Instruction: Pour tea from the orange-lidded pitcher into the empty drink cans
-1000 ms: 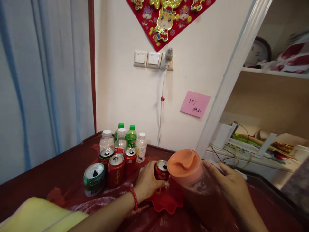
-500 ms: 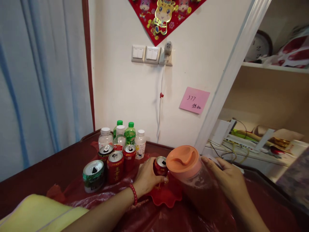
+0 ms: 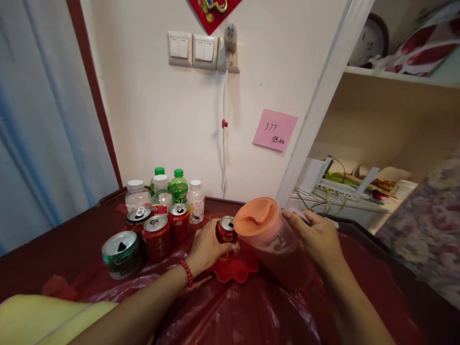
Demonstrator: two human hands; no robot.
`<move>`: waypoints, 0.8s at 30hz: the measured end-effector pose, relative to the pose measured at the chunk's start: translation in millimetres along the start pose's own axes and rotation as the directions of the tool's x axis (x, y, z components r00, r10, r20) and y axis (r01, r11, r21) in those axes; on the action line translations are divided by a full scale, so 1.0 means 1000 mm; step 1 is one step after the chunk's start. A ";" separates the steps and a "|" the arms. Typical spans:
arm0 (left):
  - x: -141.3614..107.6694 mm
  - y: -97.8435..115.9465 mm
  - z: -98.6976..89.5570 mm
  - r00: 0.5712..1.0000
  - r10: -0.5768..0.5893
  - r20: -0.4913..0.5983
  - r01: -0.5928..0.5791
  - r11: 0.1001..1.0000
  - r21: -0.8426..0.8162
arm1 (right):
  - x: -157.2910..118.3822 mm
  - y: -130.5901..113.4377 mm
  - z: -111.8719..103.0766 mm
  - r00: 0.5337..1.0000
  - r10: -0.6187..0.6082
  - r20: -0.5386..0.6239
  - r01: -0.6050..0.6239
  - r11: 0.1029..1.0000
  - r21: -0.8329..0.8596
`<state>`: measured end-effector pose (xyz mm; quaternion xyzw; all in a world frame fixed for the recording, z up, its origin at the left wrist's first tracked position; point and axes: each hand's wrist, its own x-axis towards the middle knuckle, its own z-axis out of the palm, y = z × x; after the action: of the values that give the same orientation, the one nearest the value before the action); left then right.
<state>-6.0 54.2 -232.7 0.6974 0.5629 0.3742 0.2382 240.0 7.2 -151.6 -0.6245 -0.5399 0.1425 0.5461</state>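
Note:
My left hand point(image 3: 206, 247), with a red bead bracelet at the wrist, is wrapped round an opened red drink can point(image 3: 227, 231). That can stands over a red wavy-edged dish point(image 3: 235, 268). My right hand point(image 3: 316, 239) is closed on the handle of a clear pitcher point(image 3: 287, 256) with an orange lid point(image 3: 258, 218). The pitcher tilts left, its lid close beside the can's top. Brownish liquid shows inside it; whether any flows out cannot be seen. Left of my left hand stand a red can point(image 3: 156, 239), another red can point(image 3: 179, 225) and a green can point(image 3: 121, 256).
Behind the cans stand white-capped bottles point(image 3: 196, 203) and green-capped bottles point(image 3: 178, 189). A yellow cloth point(image 3: 43, 318) lies at the front left. Dark red plastic sheeting point(image 3: 233, 316) covers the table. A cord point(image 3: 224, 153) hangs down the wall, and a router point(image 3: 334, 189) sits at right.
The view has shifted, so the whole scene sits further left and higher. Both hands keep their holds on the can and the pitcher, with little change between them.

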 end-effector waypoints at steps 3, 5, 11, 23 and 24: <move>0.001 -0.001 0.000 1.000 -0.010 0.003 0.010 1.000 0.015 | 0.001 0.000 0.000 1.000 -0.005 -0.001 0.005 1.000 -0.004; 0.001 -0.001 0.001 1.000 -0.010 0.002 0.010 1.000 0.018 | 0.001 0.002 0.001 1.000 -0.005 0.000 0.005 1.000 -0.024; 0.000 0.000 0.001 1.000 -0.012 0.000 0.012 1.000 0.004 | 0.002 0.004 0.000 1.000 -0.006 0.010 0.006 0.999 -0.045; -0.004 -0.001 0.001 0.999 -0.035 -0.005 0.035 0.999 0.013 | 0.000 0.007 -0.002 0.999 -0.026 0.019 0.027 0.996 -0.086; -0.004 -0.001 0.001 0.999 -0.037 -0.006 0.037 0.999 0.013 | 0.000 0.008 -0.002 0.999 -0.032 0.019 0.033 0.995 -0.091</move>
<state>-6.4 51.2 -235.3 0.6873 0.5789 0.3679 0.2390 245.4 7.4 -157.3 -0.6387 -0.5607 0.1142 0.5144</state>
